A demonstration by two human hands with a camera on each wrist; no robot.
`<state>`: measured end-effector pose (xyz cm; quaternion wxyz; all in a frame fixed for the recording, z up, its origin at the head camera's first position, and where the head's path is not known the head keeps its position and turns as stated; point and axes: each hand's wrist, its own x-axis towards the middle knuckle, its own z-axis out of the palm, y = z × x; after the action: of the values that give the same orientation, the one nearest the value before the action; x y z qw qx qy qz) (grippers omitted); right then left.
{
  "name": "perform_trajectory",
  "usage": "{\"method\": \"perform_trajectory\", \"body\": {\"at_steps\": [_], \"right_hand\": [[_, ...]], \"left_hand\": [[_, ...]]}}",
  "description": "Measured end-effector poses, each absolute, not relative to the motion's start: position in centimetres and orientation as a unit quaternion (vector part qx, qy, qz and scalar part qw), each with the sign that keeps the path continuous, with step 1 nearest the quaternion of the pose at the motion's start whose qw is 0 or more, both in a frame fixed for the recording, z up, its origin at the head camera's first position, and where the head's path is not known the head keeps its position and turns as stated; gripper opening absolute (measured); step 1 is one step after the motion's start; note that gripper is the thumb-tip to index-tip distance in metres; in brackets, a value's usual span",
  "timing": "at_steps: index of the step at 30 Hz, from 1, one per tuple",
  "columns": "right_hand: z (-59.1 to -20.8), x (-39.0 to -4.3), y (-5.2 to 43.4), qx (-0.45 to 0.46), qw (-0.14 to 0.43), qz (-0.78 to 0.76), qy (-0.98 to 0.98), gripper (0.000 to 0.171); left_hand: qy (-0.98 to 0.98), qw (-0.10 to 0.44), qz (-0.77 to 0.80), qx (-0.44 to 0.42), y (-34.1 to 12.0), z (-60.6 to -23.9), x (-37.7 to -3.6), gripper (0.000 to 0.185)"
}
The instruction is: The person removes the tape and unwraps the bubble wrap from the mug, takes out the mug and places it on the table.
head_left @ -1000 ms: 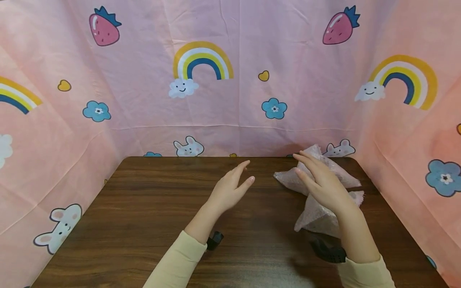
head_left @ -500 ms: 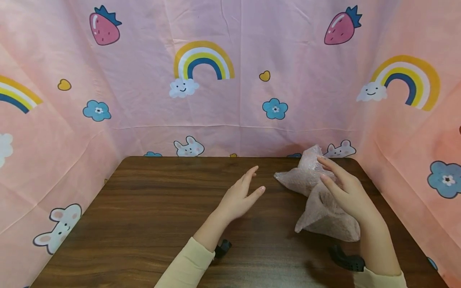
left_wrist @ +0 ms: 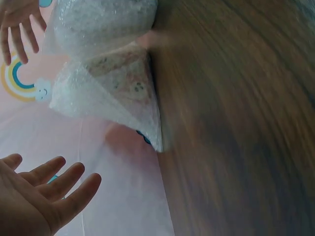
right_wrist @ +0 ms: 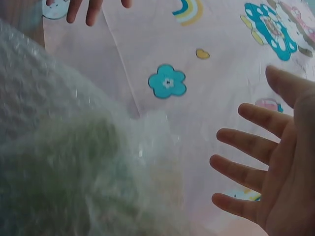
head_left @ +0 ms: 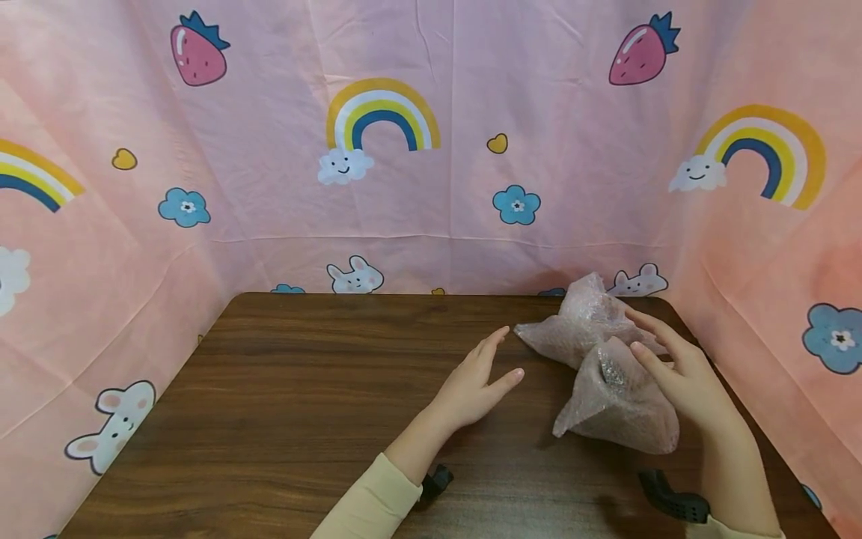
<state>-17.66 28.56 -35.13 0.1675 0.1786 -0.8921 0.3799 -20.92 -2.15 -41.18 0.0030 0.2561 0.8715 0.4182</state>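
Two bubble-wrap packages with pointed corners stand on the right of the table in the head view. The front package (head_left: 619,419) overlaps the rear package (head_left: 569,333). My right hand (head_left: 690,378) hovers by the right side of the front package, fingers spread and holding nothing; it hides part of the rear one. To the left of both, my left hand (head_left: 471,389) is held above the table with its fingers extended, apart from the packages. In the right wrist view, something greenish shows blurrily through the bubble wrap (right_wrist: 74,162); its kind cannot be told.
The dark wood table (head_left: 303,389) extends to the left of the packages. A pink printed cloth (head_left: 404,202) hangs behind it and along both sides. A black strap-like device (head_left: 673,498) sits at my right wrist, another black device (head_left: 438,481) at the left.
Both hands have moved rightward and toward me. The right hand has shifted from over the packages to their right side, uncovering more of them. The packages look nearly unmoved.
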Motion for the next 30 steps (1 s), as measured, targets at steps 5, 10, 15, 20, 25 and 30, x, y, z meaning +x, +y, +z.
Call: {"method": "perform_trajectory", "body": {"at_steps": [5,10,15,20,25,30], "right_hand": [[-36.0,-17.5,30.0,0.150,0.163,0.379,-0.899,0.053],[-37.1,-17.5,31.4,0.138,0.184,0.392,-0.891,0.051],[-38.3,-17.7,32.4,0.162,0.211,0.421,-0.867,0.045],[-39.8,-17.9,33.2,0.156,0.236,0.441,-0.852,0.042],[-40.8,-18.0,33.8,0.120,0.238,0.445,-0.855,0.044],[-41.8,-18.2,34.1,0.098,0.229,0.463,-0.851,0.044]], "left_hand": [[0.862,0.003,0.438,0.255,-1.4,-41.5,-20.7,0.072],[0.854,0.003,0.450,0.262,-0.7,-41.8,-20.5,0.073],[0.841,0.020,0.473,0.260,0.1,-42.3,-20.3,0.072],[0.831,0.030,0.492,0.258,1.0,-42.8,-20.2,0.071],[0.827,0.032,0.499,0.257,2.0,-43.3,-20.1,0.071],[0.825,0.034,0.501,0.260,3.1,-43.8,-19.9,0.073]]}}
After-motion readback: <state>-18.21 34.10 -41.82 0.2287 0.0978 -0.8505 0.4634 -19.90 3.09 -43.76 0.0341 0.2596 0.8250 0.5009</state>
